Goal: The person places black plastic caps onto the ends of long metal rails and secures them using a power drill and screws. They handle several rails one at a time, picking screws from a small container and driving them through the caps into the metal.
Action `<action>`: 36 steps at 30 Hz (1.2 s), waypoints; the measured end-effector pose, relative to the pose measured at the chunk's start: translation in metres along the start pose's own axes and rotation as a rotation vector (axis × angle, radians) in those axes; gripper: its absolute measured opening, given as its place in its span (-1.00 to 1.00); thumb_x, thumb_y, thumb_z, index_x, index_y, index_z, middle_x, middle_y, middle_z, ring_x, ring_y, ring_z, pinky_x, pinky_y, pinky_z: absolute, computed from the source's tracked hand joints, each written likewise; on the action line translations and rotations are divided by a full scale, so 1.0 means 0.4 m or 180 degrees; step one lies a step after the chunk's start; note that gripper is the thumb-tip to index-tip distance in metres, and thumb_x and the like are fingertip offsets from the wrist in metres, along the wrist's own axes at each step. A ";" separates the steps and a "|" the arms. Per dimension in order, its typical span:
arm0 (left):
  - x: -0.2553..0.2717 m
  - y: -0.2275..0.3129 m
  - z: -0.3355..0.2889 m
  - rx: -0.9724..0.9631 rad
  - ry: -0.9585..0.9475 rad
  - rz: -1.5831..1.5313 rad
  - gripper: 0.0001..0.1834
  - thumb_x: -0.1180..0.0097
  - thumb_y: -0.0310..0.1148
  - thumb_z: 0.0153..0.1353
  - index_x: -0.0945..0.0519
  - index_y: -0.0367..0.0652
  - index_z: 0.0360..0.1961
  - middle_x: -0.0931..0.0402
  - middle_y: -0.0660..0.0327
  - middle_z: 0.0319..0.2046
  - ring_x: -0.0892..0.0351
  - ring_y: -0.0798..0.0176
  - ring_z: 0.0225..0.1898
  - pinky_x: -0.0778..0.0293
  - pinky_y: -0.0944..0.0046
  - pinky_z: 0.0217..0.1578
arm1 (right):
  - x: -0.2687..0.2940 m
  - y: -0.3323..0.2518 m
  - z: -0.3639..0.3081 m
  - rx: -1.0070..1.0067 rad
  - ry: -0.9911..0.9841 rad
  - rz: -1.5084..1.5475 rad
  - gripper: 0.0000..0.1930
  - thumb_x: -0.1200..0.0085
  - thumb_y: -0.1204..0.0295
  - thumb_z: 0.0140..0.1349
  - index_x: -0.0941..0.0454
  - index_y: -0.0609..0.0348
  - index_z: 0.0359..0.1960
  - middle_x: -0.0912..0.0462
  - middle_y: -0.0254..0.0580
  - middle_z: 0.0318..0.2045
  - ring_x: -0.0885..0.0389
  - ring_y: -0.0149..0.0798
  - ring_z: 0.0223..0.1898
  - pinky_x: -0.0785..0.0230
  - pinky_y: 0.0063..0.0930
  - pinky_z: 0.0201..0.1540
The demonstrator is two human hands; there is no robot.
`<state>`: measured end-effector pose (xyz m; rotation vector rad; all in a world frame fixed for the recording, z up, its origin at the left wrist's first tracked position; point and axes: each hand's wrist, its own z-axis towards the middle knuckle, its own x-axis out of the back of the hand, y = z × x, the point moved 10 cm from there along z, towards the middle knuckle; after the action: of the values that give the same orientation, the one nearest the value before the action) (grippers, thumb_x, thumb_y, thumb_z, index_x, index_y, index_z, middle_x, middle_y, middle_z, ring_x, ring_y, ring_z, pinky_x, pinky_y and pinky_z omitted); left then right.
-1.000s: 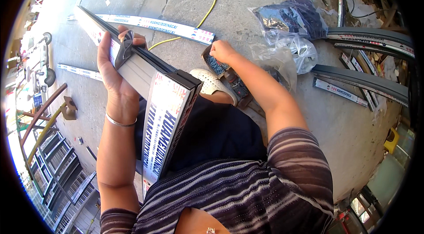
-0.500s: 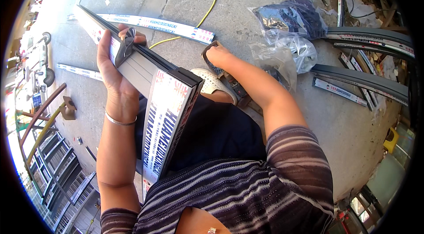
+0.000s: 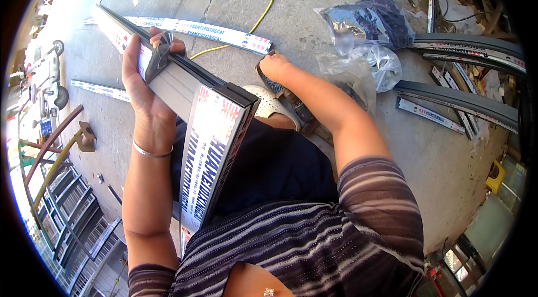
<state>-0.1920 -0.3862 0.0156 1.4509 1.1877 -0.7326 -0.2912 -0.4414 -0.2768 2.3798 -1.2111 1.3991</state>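
Note:
A grey metal frame corner (image 3: 177,90) with dark channelled edges rests across my lap and leans against my body. White printed film (image 3: 210,145) covers its near bar. The far bar runs up to the left, where my left hand (image 3: 147,67) is closed around it. A shiny dark strip (image 3: 159,57) curls over the bar between the thumb and fingers. Low down beside my shoe (image 3: 264,103), my right hand (image 3: 274,67) reaches into a small open box (image 3: 269,83) of small dark pieces. Its fingertips are hidden there.
Film-covered bars (image 3: 196,30) lie on the concrete floor ahead, crossed by a yellow cord (image 3: 273,2). Clear plastic bags (image 3: 364,25) with dark contents sit at right, beside more grey profiles (image 3: 459,105). A dark tool (image 3: 297,109) lies by my shoe. Dark metal racks (image 3: 73,207) stand at left.
My right hand has shifted very slightly at the box. My left hand keeps its hold, and the frame has barely moved.

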 end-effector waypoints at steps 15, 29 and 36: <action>0.018 0.007 0.005 -0.0149 0.0133 0.0014 -0.69 -0.09 -0.26 0.24 -0.39 -0.25 -0.14 -0.44 0.20 -0.42 -0.49 0.19 -0.33 -0.58 0.29 -0.27 | -0.019 -0.008 0.029 0.0006 -0.0142 -0.0606 -0.69 -0.03 0.36 0.24 -0.63 0.08 -0.01 -0.64 -0.20 0.01 -0.58 -0.23 0.07 -0.44 -0.38 -0.01; 0.029 0.020 0.008 -0.0128 0.0043 0.0153 -0.69 -0.05 -0.22 0.26 -0.39 -0.22 -0.13 -0.46 0.20 -0.44 -0.52 0.19 -0.34 -0.56 0.23 -0.17 | -0.244 0.156 -0.357 0.0109 0.0823 -0.0854 -0.50 0.09 0.33 0.26 -0.29 -0.18 0.28 -0.53 0.00 -0.08 -0.39 0.03 0.07 0.19 0.24 0.33; 0.032 0.023 -0.004 -0.0253 0.0199 0.0143 -0.67 -0.06 -0.21 0.24 -0.40 -0.24 -0.12 -0.44 0.19 -0.44 -0.53 0.13 -0.36 -0.55 0.13 -0.15 | -0.260 0.194 -0.405 -0.0073 0.1931 -0.1094 -0.42 0.16 0.42 0.27 -0.16 -0.28 0.35 -0.46 -0.02 -0.08 -0.34 0.03 0.07 0.25 0.29 0.35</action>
<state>-0.1797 -0.3803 0.0073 1.4386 1.2146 -0.6064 -0.4808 -0.3573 -0.2877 1.8082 -0.6226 1.7670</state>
